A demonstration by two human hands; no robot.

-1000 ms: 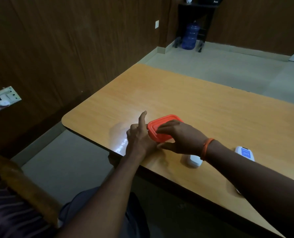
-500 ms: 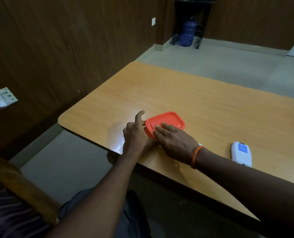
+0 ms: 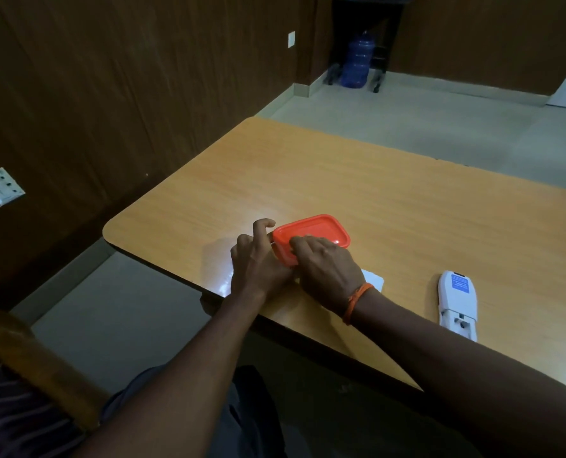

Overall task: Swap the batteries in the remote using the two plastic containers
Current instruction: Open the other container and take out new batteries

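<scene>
Near edge of the wooden table (image 3: 407, 193): my left hand (image 3: 258, 266) braces the side of the container, fingers curled against its left wall, index finger raised clear; whether it truly clamps I cannot tell. My right hand (image 3: 328, 266), marked by an orange wristband (image 3: 356, 300), lies on the container's orange lid (image 3: 321, 231), fingertips pressing its near rim, not closed around anything. The lid looks thin, flexible and smooth, so I judge a corner lip the best place to take hold, with the light base pinned to stop sliding. A white piece (image 3: 374, 280) shows just behind my right wrist. Further right, well apart, lies the remote (image 3: 458, 300), back up, battery bay apparently open. Only 1 container is visible.
</scene>
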